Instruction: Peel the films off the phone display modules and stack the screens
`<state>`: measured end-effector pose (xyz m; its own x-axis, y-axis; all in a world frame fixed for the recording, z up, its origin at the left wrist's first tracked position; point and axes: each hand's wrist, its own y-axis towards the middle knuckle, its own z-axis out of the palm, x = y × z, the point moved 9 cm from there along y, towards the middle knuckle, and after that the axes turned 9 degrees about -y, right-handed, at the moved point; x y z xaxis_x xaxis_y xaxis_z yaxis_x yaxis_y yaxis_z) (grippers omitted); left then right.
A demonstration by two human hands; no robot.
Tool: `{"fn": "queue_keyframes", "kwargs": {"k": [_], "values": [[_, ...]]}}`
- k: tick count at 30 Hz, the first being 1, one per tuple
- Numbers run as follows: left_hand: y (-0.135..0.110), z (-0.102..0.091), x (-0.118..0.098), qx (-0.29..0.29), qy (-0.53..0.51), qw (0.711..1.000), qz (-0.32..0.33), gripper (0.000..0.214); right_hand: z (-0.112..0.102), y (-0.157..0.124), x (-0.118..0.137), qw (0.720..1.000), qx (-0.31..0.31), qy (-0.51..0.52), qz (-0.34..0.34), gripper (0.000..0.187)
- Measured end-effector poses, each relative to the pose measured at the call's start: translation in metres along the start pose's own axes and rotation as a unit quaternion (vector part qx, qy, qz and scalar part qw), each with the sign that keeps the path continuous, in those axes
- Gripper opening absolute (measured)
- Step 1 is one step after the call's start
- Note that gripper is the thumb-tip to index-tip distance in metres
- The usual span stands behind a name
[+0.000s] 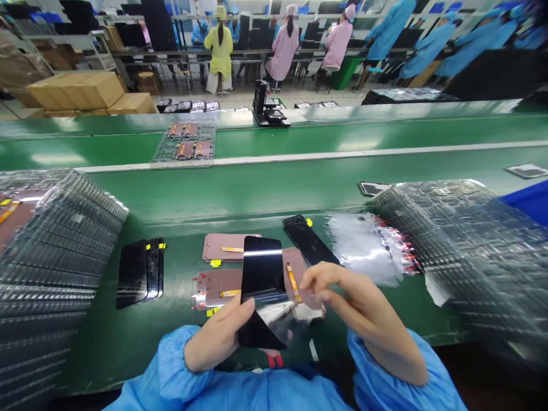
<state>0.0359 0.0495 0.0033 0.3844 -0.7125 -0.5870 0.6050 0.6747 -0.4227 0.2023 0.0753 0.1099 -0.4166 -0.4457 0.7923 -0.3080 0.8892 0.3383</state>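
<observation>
My left hand (225, 331) grips the left edge of a black phone screen (262, 265), thumb on its front. A clear film (285, 314) is partly lifted off the lower part of that screen. With fingers pinched, my right hand (342, 294) has hold of the film's upper right end. Beneath and beside the screen lie pinkish-brown screen panels with their backs up, one of them a panel (225, 245) at upper left. Another back-up panel (296, 262) with an orange flex cable sits just right of the screen.
Black screens (135, 274) lie at left, and more black screens (310, 240) at centre right beside a pile of clear films (363, 245). Tall stacks of clear trays stand left (77, 274) and right (479, 251). A tray of panels (186, 142) is farther back; people work beyond.
</observation>
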Motion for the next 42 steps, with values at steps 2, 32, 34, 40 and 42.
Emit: {"fn": "queue_keyframes", "kwargs": {"k": [2, 32, 34, 40, 42], "values": [[0.005, 0.001, 0.006, -0.01, -0.022, 1.0, -0.012, 0.048, 0.008, 0.012, 0.006, 0.999, 0.044, -0.012, 0.011, 0.021], [0.003, 0.006, 0.003, -0.022, -0.073, 0.996, -0.053, 0.033, 0.024, 0.056, -0.051, 0.969, -0.005, 0.14, 0.201, 0.031], [-0.002, -0.005, -0.007, -0.065, -0.055, 0.996, -0.024, 0.031, 0.006, 0.049, -0.054, 0.977, -0.069, 0.067, 0.193, 0.028], [-0.048, -0.077, -0.072, -0.312, 0.027, 0.94, 0.137, 0.046, -0.014, 0.005, -0.086, 0.904, -0.028, -0.322, 0.281, 0.027], [-0.072, -0.106, -0.103, -0.377, 0.079, 0.896, 0.222, 0.051, -0.006, -0.014, -0.104, 0.839, 0.054, -0.434, 0.325, 0.032]]}}
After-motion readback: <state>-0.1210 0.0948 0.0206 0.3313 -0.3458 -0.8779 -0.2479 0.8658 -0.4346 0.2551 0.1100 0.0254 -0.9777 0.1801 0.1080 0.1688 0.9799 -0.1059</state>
